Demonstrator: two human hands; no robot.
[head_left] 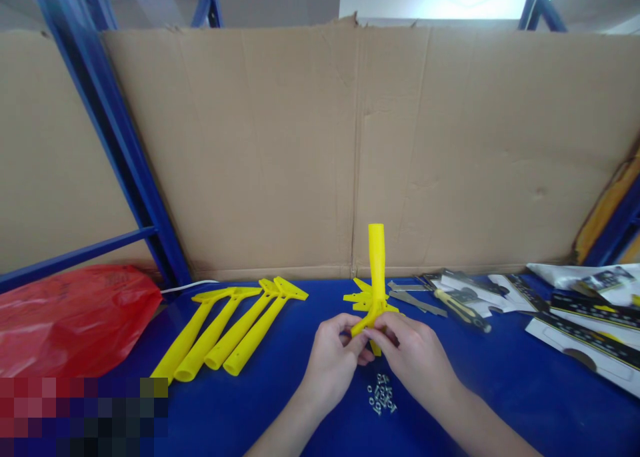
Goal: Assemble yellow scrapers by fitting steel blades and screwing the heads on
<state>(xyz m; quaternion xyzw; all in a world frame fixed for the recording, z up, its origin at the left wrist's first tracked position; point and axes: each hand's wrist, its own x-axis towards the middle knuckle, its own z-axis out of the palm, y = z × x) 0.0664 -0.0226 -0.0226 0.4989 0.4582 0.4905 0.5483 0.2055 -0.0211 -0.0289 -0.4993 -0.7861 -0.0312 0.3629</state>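
A yellow plastic handle point(377, 263) points upward, its hollow tube at the top and its angled head low between my hands. My left hand point(333, 353) is closed on the left side of that head. From the right, my right hand point(415, 350) pinches the head near its middle; whether a small part is also between the fingertips is hidden. Just below my hands lies a small pile of metal screws and nuts point(383, 397). Several flat yellow pieces point(361, 297) lie behind the handle, partly covered by it.
Several more yellow handles point(255, 337) lie side by side on the blue table point(280, 417). Metal blades point(417, 302), a screwdriver point(460, 308) and printed card packaging point(587, 350) are on the right. A red plastic bag point(75, 317) sits at the left. Cardboard point(280, 150) stands behind.
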